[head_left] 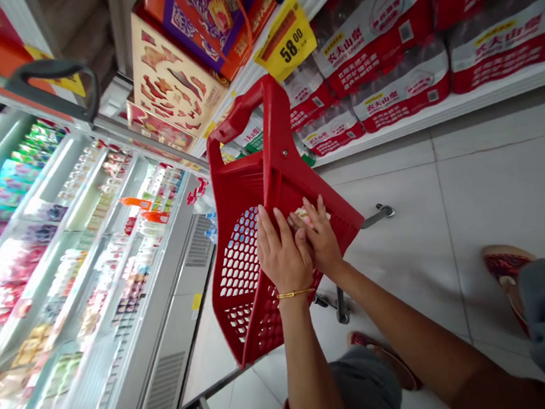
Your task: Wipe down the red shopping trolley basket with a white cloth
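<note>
A red plastic rolling shopping basket (pixel 228 202) with perforated sides appears tilted in the middle of the head view. My left hand (pixel 284 248), wearing a gold bangle, is over the basket with its fingers stretched out. My right hand (pixel 321 238) is beside it with fingers spread, and the two hands overlap near the thumbs. Behind my right fingers shows part of a small pale item (pixel 325 213), mostly hidden, and I cannot tell whether the hand touches it. Neither hand visibly holds anything.
Shrink-wrapped packs of red-labelled water bottles (pixel 374 59) line the lower shelf at right. Boxed goods (pixel 178 78) and a yellow price tag (pixel 288 39) are above. An open chiller (pixel 88 248) runs along the left. Metal cart legs with casters (pixel 384 212) stand on the tiled floor.
</note>
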### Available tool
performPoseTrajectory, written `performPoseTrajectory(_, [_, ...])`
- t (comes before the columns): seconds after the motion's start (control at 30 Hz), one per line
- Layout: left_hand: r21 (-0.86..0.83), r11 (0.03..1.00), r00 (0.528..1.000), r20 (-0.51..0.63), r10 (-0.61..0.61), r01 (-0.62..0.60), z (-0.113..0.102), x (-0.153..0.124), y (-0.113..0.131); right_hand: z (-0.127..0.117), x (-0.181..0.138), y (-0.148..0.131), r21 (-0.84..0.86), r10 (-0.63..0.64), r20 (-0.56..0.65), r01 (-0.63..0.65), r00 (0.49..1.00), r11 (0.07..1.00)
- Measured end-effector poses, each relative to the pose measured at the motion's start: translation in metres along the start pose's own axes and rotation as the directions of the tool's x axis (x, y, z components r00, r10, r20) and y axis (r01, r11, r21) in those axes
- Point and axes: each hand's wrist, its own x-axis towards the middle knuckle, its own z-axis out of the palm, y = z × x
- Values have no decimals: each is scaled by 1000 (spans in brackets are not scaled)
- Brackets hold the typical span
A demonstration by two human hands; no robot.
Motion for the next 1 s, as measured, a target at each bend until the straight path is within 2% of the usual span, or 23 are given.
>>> performPoseTrajectory(0.1, [44, 999, 1000, -17, -10, 11, 5, 0, 1, 15, -3, 6, -28, 16, -33, -17, 999, 999])
performPoseTrajectory(0.23, [85, 996, 999, -23, -23, 25, 10, 0, 0, 28, -20, 15, -8, -21, -85, 21, 996, 1000])
performPoseTrajectory(0.37, [118, 992, 999, -15, -43, 45, 12, -1, -1, 32, -35, 26, -31, 2, 2, -2, 1000, 1000])
performPoseTrajectory(0.47, [124, 990, 998, 2, -69, 68, 13, -3, -1, 29, -44, 34, -31, -11, 84, 14, 996, 999])
performPoseTrajectory(0.6, [109, 990, 995, 28, -95, 91, 15, -5, -3, 19, -57, 44, -46, -53, 47, 56, 997, 997])
performPoseTrajectory(0.9, [181, 981, 996, 23, -81, 75, 18, -5, -5, 2, -83, 71, -36, 48, 48, -46, 998, 998])
performPoseTrajectory(1.0, [154, 982, 993, 23, -114, 110, 20, -5, -6, -2, -87, 72, -47, 128, 51, -126, 990, 991])
